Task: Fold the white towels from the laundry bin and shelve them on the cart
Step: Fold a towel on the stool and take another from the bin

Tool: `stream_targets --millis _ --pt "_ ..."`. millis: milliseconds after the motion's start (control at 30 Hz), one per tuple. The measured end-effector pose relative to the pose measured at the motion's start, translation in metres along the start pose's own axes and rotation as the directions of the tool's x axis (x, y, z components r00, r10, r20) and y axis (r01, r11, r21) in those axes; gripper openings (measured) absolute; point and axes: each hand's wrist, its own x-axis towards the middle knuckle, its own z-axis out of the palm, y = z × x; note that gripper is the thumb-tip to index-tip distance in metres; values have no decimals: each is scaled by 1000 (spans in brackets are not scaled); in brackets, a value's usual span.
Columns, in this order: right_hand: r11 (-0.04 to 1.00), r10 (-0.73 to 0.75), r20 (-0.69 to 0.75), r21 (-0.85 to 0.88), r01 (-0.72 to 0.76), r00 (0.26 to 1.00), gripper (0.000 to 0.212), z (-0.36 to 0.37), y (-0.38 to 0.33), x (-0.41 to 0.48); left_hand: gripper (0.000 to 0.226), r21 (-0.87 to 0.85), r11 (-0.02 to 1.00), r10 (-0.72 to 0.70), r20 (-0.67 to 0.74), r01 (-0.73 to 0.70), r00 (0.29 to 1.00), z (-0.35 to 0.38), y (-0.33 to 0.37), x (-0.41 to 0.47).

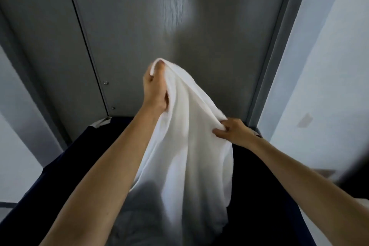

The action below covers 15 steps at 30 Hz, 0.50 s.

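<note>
I see left hand and right hand fingers clamped on white towel, frame centre. Hanging tail could snag the laundry bin rim.

I'm holding both arms stretched out fwd, forearms bare. L arm is angling up twd the centre, wrist approx straight. L hand is sitting higher than the R, fingers curled tight round a bunched top part of the towel. R arm is stretching in from the lower right, forearm lying flatter, wrist slightly bent. R hand is sitting lower and further right, thumb and fingers pinching a fold at the towel's edge. Hands are staying apart, not touching each other.
</note>
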Motion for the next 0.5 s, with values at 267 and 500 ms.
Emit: stream_targets --millis 267,500 --pt "980 90 -2 178 -88 996 8 -35 6 10 14 -233 972 -88 -339 7 937 -49 8 44" --pt "984 172 10 45 -173 985 43 -26 18 10 15 457 882 47 -329 116 943 -127 -32 43"
